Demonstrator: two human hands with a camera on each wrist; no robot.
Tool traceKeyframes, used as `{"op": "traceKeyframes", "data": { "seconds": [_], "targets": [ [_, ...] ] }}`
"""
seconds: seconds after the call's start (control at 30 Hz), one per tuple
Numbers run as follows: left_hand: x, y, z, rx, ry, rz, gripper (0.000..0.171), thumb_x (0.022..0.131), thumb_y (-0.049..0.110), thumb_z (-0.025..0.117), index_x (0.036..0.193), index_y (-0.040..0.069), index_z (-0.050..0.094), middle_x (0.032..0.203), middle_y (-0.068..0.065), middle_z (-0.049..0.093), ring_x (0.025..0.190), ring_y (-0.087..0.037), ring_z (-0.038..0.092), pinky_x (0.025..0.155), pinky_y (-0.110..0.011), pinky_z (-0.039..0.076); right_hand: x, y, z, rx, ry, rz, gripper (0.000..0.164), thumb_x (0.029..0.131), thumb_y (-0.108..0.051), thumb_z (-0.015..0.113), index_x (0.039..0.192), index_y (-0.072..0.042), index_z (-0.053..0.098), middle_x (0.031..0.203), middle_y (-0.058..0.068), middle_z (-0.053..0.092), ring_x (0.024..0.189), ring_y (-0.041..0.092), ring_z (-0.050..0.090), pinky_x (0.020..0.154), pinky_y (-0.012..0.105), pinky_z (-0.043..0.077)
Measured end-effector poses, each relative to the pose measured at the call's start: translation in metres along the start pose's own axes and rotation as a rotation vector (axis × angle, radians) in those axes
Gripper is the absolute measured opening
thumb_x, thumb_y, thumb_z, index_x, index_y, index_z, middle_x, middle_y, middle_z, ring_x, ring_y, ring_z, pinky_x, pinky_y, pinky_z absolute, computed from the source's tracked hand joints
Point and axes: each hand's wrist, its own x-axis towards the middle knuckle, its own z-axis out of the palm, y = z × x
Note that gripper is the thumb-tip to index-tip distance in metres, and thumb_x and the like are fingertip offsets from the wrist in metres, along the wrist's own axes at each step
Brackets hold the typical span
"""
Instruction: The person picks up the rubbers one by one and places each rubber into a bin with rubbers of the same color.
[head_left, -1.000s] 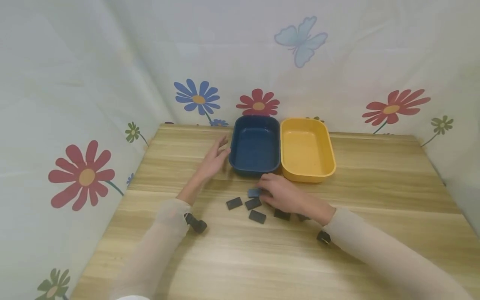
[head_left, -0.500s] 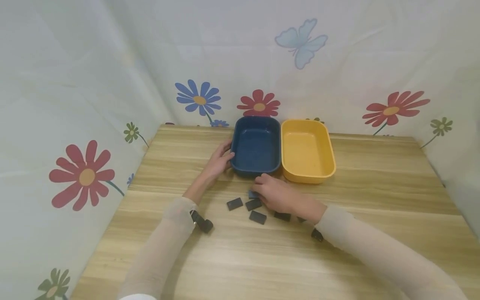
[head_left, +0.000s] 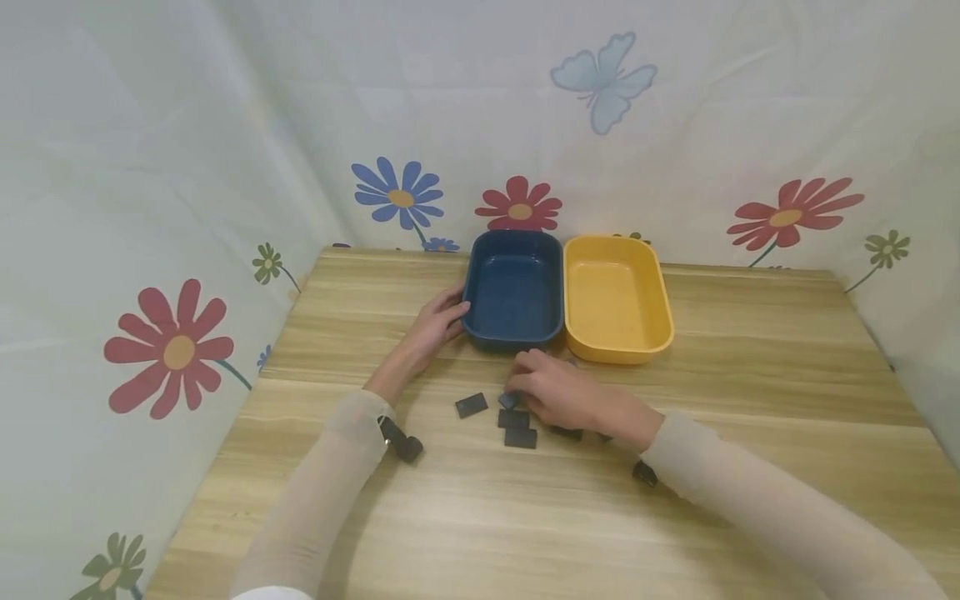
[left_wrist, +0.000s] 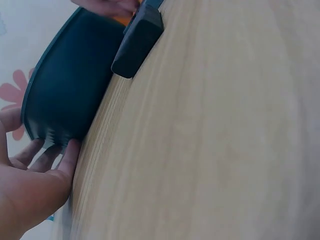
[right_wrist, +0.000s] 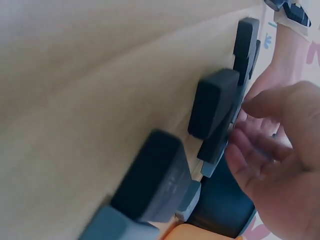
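Note:
My left hand (head_left: 435, 323) rests against the left end of a dark blue tray (head_left: 474, 335); in the left wrist view its fingertips touch the outer wall and one reaches the rim. My right hand (head_left: 557, 390) pinches a small blue-grey rectangular block (head_left: 508, 401), which sits at an angle under the fingertips in front of this tray. Just below it lie two black blocks, an upper black block (head_left: 513, 419) and a lower black block (head_left: 521, 438). Another black block (head_left: 472, 406) lies to the left. In the right wrist view, thumb and fingers come together beside the row of blocks (right_wrist: 215, 105).
A yellow tray (head_left: 663, 343) stands right beside the blue one at the table's back edge. More dark blocks (head_left: 567, 433) lie partly hidden beneath my right hand and wrist. The wooden table (head_left: 465, 517) meets a flower-print cloth (head_left: 420, 100) behind and at both sides.
My left hand has come in against the blue tray. My right hand has drawn the blue-grey block slightly nearer and turned it; the black blocks below have shifted and straightened.

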Motion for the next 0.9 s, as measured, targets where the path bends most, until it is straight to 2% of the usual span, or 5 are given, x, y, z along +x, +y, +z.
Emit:
{"op": "traceKeyframes", "data": {
  "seconds": [0.13, 0.23, 0.47, 0.67, 0.9],
  "targets": [
    [0.0, -0.001, -0.002, 0.006, 0.008, -0.005, 0.058, 0.111, 0.023, 0.057, 0.164, 0.011, 0.037, 0.169, -0.01, 0.036, 0.148, -0.025, 0.047, 0.115, -0.035, 0.047, 0.0, -0.004, 0.002, 0.001, -0.009, 0.11, 0.023, 0.097, -0.025, 0.08, 0.115, -0.01, 0.076, 0.105, 0.003, 0.063, 0.094, 0.018, 0.059, 0.079, 0.034, 0.057],
    [0.001, -0.001, -0.003, 0.008, 0.016, -0.008, 0.058, 0.111, 0.024, 0.058, 0.163, 0.01, 0.038, 0.168, -0.011, 0.037, 0.148, -0.025, 0.047, 0.115, -0.034, 0.047, 0.003, -0.008, 0.003, 0.014, -0.015, 0.153, 0.029, 0.097, -0.034, 0.08, 0.114, -0.011, 0.074, 0.102, 0.002, 0.063, 0.091, 0.016, 0.06, 0.076, 0.033, 0.056],
    [0.003, -0.004, -0.004, 0.005, 0.018, -0.027, 0.06, 0.11, 0.025, 0.06, 0.163, 0.009, 0.038, 0.168, -0.011, 0.037, 0.147, -0.024, 0.048, 0.113, -0.031, 0.048, 0.006, -0.013, 0.011, 0.005, 0.037, 0.136, 0.028, 0.096, -0.03, 0.081, 0.114, -0.009, 0.075, 0.104, 0.004, 0.064, 0.093, 0.02, 0.061, 0.077, 0.035, 0.056],
    [0.004, -0.005, -0.004, 0.003, 0.012, -0.029, 0.06, 0.11, 0.026, 0.06, 0.163, 0.01, 0.038, 0.168, -0.011, 0.038, 0.147, -0.024, 0.048, 0.115, -0.033, 0.047, 0.011, -0.017, 0.01, 0.025, 0.011, 0.112, 0.032, 0.094, -0.018, 0.08, 0.123, -0.006, 0.075, 0.115, 0.011, 0.065, 0.103, 0.025, 0.062, 0.083, 0.038, 0.058],
    [0.005, -0.005, -0.003, -0.005, 0.007, -0.026, 0.06, 0.11, 0.026, 0.06, 0.163, 0.009, 0.038, 0.168, -0.01, 0.038, 0.148, -0.024, 0.047, 0.115, -0.033, 0.046, 0.013, -0.017, 0.007, 0.028, 0.036, 0.103, 0.031, 0.093, -0.02, 0.084, 0.12, -0.007, 0.076, 0.11, 0.008, 0.064, 0.099, 0.023, 0.06, 0.082, 0.037, 0.057]
  ]
}}
